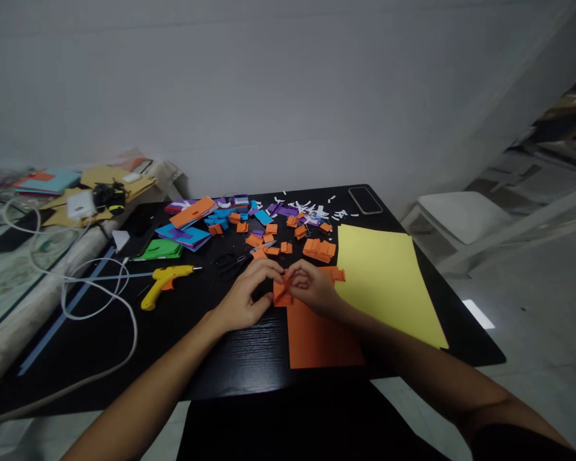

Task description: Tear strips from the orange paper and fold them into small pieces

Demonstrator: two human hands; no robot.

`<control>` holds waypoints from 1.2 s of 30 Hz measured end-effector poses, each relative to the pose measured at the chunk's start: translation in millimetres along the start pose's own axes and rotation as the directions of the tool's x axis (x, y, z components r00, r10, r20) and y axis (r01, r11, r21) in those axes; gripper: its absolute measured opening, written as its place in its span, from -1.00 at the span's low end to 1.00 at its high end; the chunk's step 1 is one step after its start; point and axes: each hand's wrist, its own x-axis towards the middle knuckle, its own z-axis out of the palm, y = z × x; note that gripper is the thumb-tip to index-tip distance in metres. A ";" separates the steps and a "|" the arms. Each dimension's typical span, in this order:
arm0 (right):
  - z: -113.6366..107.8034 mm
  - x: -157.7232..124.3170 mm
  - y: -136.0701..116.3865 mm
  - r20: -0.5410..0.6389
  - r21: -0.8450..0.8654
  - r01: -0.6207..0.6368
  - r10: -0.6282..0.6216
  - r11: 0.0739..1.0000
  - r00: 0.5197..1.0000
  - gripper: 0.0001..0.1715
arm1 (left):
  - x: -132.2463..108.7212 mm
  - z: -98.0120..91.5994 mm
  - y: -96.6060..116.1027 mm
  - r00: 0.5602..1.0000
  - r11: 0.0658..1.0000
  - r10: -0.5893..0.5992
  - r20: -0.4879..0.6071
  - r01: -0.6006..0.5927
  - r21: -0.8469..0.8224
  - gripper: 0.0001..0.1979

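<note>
Over the black table, my left hand (249, 293) bends its fingers around the left side of a small orange paper piece (281, 296), touching its edge. From the other side, my right hand (315, 288) pinches the same piece with its fingers curled. The piece looks partly folded; its far side is hidden by the fingers. Beneath and nearer to me lies a larger orange sheet (322, 339). Just behind my right hand is a stack of small orange pieces (319, 250). A pair of black-handled pliers (230, 265) lies behind my left hand.
Yellow sheets (386, 275) cover the table's right part. A yellow glue gun (166, 282) and a white cable (133, 326) lie at the left. Folded coloured papers (192, 214), paper scraps (312, 211) and a phone (365, 200) are farther back. A white chair (465, 214) stands right.
</note>
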 end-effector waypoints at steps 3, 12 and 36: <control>0.0 -0.3 -0.1 -0.006 0.011 -0.002 0.002 1.000 1.000 -0.71 | 0.4 -2.4 -0.2 1.000 1.000 0.002 -0.010 -0.002 -0.017 -0.69; 3.5 -3.6 -4.7 -0.015 -0.066 0.096 -0.097 0.993 0.995 -0.66 | -0.8 11.4 -10.8 0.983 0.982 -0.184 -0.019 0.185 0.039 -0.62; -0.6 -8.7 -17.9 0.072 -0.397 0.501 -0.517 0.769 0.853 -0.88 | -6.5 12.2 -13.9 0.957 0.980 -0.177 -0.230 0.148 -0.136 -0.87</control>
